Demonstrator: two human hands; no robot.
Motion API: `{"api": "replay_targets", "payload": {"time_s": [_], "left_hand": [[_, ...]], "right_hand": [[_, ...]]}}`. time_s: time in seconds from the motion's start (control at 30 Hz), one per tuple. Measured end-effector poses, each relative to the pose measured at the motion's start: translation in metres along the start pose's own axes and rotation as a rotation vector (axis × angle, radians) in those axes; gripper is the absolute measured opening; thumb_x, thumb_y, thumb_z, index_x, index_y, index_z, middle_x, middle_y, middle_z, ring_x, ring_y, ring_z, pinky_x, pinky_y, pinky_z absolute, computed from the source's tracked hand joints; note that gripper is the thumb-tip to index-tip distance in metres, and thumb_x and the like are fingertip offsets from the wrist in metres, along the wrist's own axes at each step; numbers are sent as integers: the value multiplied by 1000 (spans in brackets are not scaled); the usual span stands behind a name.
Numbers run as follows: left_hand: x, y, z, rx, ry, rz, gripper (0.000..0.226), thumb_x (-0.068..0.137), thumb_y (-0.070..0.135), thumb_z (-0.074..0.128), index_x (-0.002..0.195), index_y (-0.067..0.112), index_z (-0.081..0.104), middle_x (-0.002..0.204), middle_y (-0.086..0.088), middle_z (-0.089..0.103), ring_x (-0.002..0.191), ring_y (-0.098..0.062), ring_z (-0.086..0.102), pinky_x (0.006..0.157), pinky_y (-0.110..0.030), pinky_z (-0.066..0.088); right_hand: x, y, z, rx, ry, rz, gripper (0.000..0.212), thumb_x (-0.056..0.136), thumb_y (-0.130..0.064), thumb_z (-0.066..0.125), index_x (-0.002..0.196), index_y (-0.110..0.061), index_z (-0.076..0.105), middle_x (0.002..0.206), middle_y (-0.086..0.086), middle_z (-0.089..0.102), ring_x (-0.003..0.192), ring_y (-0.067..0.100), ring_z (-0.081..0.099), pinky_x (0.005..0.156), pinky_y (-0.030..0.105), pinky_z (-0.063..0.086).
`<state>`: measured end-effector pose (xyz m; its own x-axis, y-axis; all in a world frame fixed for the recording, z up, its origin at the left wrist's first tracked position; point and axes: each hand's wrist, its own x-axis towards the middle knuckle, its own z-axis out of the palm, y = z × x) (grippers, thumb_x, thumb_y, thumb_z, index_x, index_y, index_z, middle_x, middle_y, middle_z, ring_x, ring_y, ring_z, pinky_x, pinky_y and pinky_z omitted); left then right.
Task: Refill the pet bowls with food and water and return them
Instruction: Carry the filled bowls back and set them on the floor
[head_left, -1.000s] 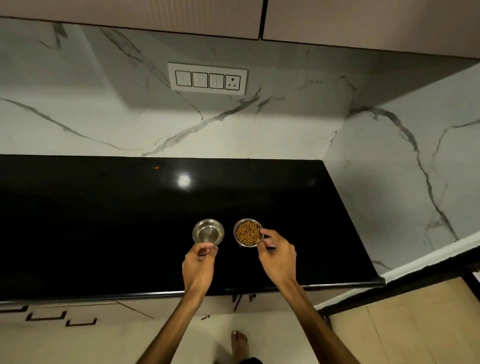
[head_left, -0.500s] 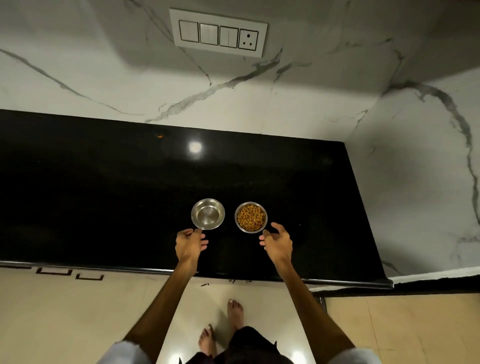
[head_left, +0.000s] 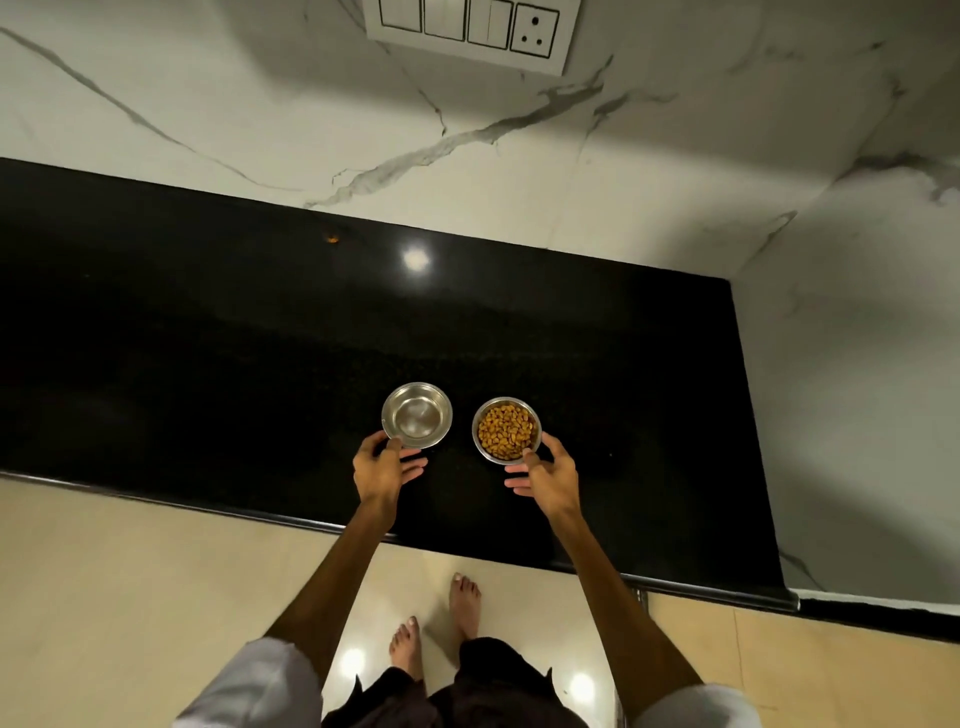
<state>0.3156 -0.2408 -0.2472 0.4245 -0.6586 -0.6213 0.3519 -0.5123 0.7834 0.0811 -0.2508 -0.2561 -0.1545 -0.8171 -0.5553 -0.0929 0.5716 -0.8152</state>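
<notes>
Two small round steel pet bowls sit side by side near the black worktop's (head_left: 208, 364) front edge, one (head_left: 417, 414) seemingly holding water pinched at its rim by the left hand's (head_left: 382, 470) fingers, the other (head_left: 506, 429) full of brown kibble pinched by the right hand (head_left: 548, 475), so lifting both level for return comes next.

The counter (head_left: 260, 332) is glossy black with a white glint of light on it. The wall (head_left: 260, 114) behind is white marble streaked with grey veins, and its switch plate (head_left: 467, 31) is white with dark outlines. Both bowls are silver steel: the left bowl (head_left: 416, 414) shines bare grey inside, the right bowl (head_left: 506, 429) is filled with orange-brown kibble (head_left: 506, 432). The floor (head_left: 104, 597) is pale cream tile. The sleeves (head_left: 260, 686) are light grey
</notes>
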Motion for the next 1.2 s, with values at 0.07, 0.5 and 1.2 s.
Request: {"api": "replay_targets", "payload": {"time_s": [0.07, 0.5, 1.2], "left_hand": [[0, 0, 1, 4, -1, 1, 33, 106, 17, 54, 138, 8, 53, 100, -21, 75, 84, -35, 77, 68, -36, 65], [4, -3, 7, -8, 37, 74, 29, 104, 11, 57, 132, 6, 61, 93, -22, 77, 81, -34, 78, 67, -34, 65], [-32, -6, 19, 28, -33, 168, 33, 103, 9, 59, 136, 1, 61, 89, -21, 77, 78, -31, 78, 67, -32, 65]], "right_hand": [[3, 1, 1, 16, -21, 4, 52, 110, -17, 52, 160, -16, 37, 90, 9, 81, 73, 26, 80, 62, 31, 63], [3, -2, 2, 141, -50, -47, 44, 110, -9, 48, 154, -13, 44, 101, 23, 77, 76, 28, 80, 63, 30, 64], [-26, 14, -33, 214, 64, -164, 46, 110, -7, 49, 155, -13, 44, 110, 23, 75, 77, 29, 80, 67, 32, 66]]}}
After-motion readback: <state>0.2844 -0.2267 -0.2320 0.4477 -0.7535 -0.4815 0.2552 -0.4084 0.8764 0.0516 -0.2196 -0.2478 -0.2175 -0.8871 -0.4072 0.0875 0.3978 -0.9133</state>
